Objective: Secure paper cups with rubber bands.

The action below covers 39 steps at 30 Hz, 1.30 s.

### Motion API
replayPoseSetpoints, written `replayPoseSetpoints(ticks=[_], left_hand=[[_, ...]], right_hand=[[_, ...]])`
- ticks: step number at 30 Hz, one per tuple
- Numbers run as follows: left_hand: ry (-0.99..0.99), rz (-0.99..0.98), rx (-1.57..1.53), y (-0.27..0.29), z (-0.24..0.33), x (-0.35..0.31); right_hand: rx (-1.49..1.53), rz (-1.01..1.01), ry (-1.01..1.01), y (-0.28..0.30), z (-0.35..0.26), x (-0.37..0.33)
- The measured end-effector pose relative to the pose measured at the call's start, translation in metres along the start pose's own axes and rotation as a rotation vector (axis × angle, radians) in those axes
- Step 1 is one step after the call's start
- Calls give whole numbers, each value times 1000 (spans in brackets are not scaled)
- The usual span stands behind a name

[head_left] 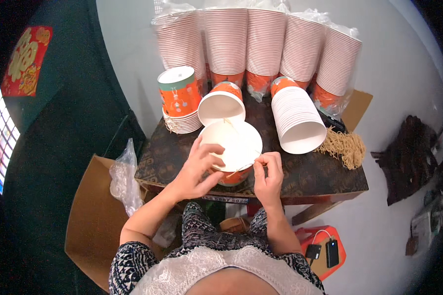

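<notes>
A white-lined paper bucket point(238, 140) with an orange printed outside stands at the table's front edge, mouth tilted toward me. My left hand point(197, 169) is over its left rim, fingers curved and spread apart. At the right rim, my right hand point(268, 179) pinches the end of a thin tan cord point(234, 174). Another bit of cord shows at the far rim. Behind it, a second bucket point(222, 109) lies on its side, mouth toward me. To the right lies a nested stack of buckets point(296, 120), beside a bundle of tan cords point(347, 149).
Tall plastic-wrapped bucket stacks point(225, 42) line the back of the dark table point(177, 162). Upside-down buckets point(179, 101) stand at the left. A cardboard box point(96, 211) with plastic bags is on the floor at left. A red stool point(325, 253) at right holds a power bank point(332, 253).
</notes>
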<state>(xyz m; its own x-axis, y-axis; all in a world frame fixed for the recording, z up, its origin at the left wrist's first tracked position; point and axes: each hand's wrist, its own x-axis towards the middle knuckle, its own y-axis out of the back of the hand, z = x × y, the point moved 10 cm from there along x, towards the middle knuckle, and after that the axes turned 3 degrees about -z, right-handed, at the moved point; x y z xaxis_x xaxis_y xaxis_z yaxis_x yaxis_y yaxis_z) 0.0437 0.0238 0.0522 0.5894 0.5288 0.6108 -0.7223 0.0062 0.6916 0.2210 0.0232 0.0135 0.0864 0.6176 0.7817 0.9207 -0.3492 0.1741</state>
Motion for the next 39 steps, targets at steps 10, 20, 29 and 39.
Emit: replayPoseSetpoints(ticks=[10, 20, 29, 39], left_hand=[[824, 497, -388, 7, -106, -78], [830, 547, -711, -20, -83, -104], [814, 832, -713, 43, -92, -123], [735, 1079, -275, 200, -152, -136]], right_hand=[[-196, -247, 153, -17, -21, 2], [-149, -37, 237, -47, -51, -29], [77, -178, 187, -62, -47, -34], [-182, -59, -138, 14, 55, -42]])
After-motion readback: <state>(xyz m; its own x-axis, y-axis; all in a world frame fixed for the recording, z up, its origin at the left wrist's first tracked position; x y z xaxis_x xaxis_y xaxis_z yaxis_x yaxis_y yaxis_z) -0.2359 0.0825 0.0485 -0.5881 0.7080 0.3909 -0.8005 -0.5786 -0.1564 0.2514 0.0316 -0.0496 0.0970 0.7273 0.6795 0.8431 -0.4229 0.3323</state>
